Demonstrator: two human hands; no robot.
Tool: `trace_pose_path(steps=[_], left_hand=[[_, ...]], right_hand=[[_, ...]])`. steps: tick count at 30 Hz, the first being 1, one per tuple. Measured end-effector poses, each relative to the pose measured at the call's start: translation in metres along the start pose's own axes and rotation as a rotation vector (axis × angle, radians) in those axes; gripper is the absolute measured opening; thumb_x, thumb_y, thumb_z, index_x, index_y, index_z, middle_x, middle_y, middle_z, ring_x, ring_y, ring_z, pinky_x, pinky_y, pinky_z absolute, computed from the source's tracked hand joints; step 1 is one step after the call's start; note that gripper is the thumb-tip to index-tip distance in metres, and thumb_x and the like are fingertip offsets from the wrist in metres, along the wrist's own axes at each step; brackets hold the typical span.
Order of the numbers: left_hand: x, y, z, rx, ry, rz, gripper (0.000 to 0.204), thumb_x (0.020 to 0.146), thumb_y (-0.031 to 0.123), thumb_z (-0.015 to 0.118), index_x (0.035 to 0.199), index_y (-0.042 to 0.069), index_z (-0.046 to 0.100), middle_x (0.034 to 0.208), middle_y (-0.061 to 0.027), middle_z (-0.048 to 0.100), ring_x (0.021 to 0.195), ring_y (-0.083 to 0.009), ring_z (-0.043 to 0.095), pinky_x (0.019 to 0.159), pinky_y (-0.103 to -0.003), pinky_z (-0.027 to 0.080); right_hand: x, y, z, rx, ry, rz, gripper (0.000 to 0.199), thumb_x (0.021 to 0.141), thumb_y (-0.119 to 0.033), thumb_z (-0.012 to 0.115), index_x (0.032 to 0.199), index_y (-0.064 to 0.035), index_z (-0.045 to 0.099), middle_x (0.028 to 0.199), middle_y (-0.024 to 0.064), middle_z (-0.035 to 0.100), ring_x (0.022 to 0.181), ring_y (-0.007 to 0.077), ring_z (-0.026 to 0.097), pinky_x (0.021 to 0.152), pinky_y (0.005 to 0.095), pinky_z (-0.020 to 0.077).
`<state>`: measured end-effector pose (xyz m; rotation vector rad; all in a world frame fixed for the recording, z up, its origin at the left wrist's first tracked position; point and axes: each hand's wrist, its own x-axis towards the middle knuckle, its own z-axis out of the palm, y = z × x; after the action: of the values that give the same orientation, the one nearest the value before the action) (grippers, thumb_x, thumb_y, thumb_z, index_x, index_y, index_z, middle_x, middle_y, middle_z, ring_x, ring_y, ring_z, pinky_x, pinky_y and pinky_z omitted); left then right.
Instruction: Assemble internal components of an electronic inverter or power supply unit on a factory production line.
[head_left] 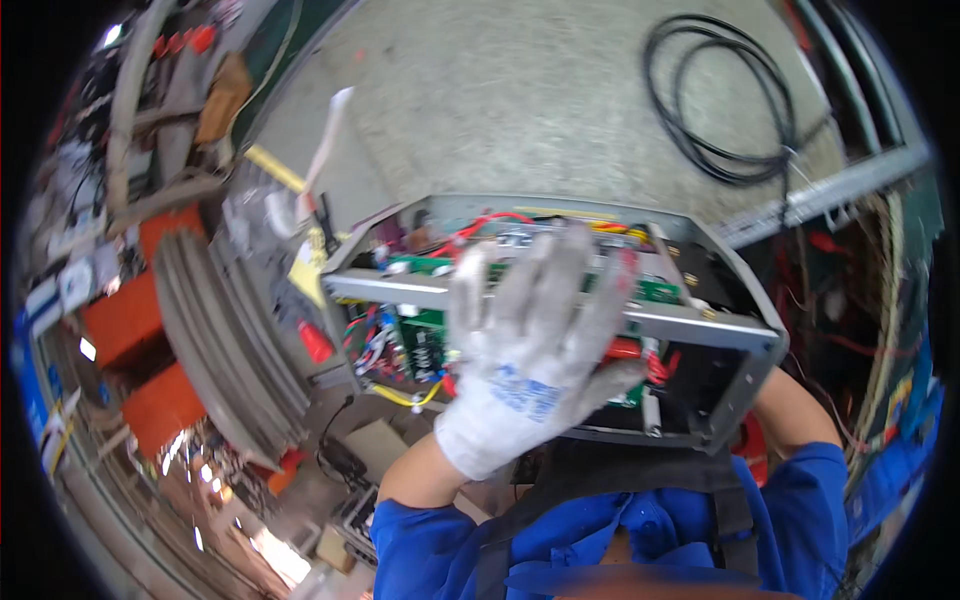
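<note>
A metal-framed electrical unit [748,345], with its inside showing, is tilted toward me at the bench edge. Green circuit boards [660,291], red and yellow wires and black panels fill it. My left hand [535,335], in a white work glove with blue print, lies across the unit's front bar and boards. Its fingers stretch away from me, spread apart, and its thumb points right. Near the thumb are red wire ends [660,368]. My right forearm [800,408] reaches to the unit's right side; the unit hides the hand, so its grip does not show.
The grey bench top [500,110] lies beyond the unit. A coiled black cable [715,95] rests at its far right, beside a metal rail [830,195]. To the left are a white strap [328,140], a red-handled tool [315,342], orange bins [165,405] and grey curved strips [225,345].
</note>
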<state>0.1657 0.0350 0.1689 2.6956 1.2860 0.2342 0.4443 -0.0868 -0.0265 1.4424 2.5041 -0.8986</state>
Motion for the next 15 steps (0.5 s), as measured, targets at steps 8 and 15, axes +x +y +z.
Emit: trace_pose_path(steps=[8,15], left_hand=[[-0.006,0.001,0.002,-0.14,0.027,-0.095,0.08,0.068,0.062,0.074,0.134,0.017,0.063,0.14,-0.0116,0.058,0.125,-0.0304,0.054,0.107,-0.06,0.032],[-0.01,0.001,0.003,-0.171,0.08,-0.066,0.092,0.067,0.06,0.077,0.146,0.017,0.054,0.148,-0.0116,0.051,0.133,-0.0292,0.048,0.108,-0.061,0.031]], right_hand=[[0.072,0.068,-0.005,0.402,-1.207,-0.106,0.031,0.087,-0.022,0.069,0.113,-0.0061,0.072,0.107,0.0119,0.073,0.096,0.0261,0.068,0.094,0.0469,0.0492],[0.003,0.016,0.017,-0.064,0.003,-0.079,0.031,0.087,-0.022,0.069,0.113,-0.0052,0.072,0.106,0.0123,0.073,0.096,0.0259,0.069,0.093,0.046,0.0499]])
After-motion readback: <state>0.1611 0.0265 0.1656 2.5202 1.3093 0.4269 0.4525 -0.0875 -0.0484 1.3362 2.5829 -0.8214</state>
